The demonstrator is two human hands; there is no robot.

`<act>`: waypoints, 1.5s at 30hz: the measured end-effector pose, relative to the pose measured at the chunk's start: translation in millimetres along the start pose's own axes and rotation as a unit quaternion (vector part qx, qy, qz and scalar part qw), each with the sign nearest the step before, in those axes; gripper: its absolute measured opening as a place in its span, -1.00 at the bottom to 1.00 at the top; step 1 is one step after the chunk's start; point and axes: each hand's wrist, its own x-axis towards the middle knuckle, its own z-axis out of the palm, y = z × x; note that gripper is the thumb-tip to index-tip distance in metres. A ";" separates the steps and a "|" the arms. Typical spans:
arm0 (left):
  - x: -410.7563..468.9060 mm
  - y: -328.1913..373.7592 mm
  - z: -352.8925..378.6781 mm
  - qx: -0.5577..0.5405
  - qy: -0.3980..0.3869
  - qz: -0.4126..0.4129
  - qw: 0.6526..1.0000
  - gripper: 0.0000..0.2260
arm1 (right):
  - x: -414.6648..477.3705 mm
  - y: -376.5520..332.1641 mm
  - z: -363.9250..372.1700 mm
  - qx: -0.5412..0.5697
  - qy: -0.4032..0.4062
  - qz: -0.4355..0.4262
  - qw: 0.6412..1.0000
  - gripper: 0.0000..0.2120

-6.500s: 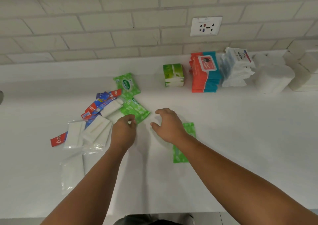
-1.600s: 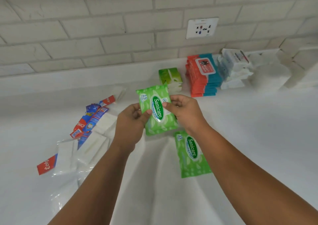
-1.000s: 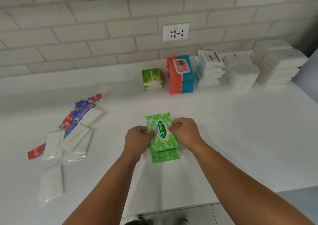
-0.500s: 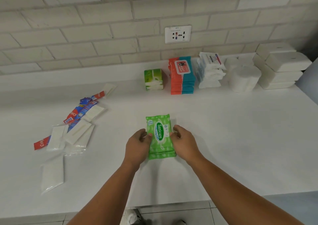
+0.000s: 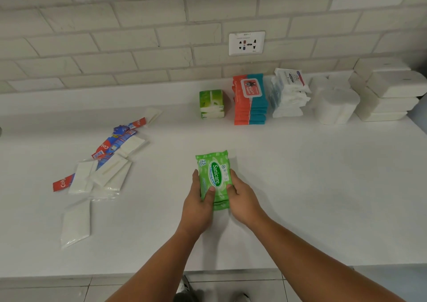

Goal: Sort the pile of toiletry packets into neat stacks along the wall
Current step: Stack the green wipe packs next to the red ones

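A small stack of green Sanicare wipe packets [image 5: 213, 174] lies on the white counter [image 5: 300, 186] in the middle. My left hand [image 5: 199, 200] grips its left side and my right hand [image 5: 242, 197] grips its right side, thumbs on the top packet. To the left lies a loose pile of white sachets [image 5: 108, 174] and red-blue toothpaste packets [image 5: 115, 142]. Along the wall stand a green tissue stack [image 5: 211, 104], an orange-teal wipes stack [image 5: 250, 100] and a white packet stack [image 5: 290, 93].
White rolls [image 5: 335, 106] and white boxes [image 5: 385, 93] fill the back right corner. One white sachet [image 5: 75, 224] lies apart near the front left. A wall socket [image 5: 246, 43] sits above the stacks. The counter's front edge runs just below my forearms.
Both hands put one green packet on top of the others and squared the stack on the counter. Now the thumbs press on the top packet with fingers around the sides.
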 end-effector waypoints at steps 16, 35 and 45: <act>67.1 -18.3 -58.5 0.032 0.017 0.007 0.999 -0.45 | 64.5 -30.1 60.9 0.030 -0.006 0.019 0.999 -0.54; 247.1 -15.1 -124.1 -0.019 -0.012 0.007 1.000 -0.45 | 231.1 -74.2 120.5 -0.003 0.096 0.014 0.995 -0.58; 304.6 -4.6 -129.7 -0.013 -0.053 0.024 0.998 -0.44 | 282.7 -76.4 128.3 -0.006 0.157 -0.018 0.987 -0.62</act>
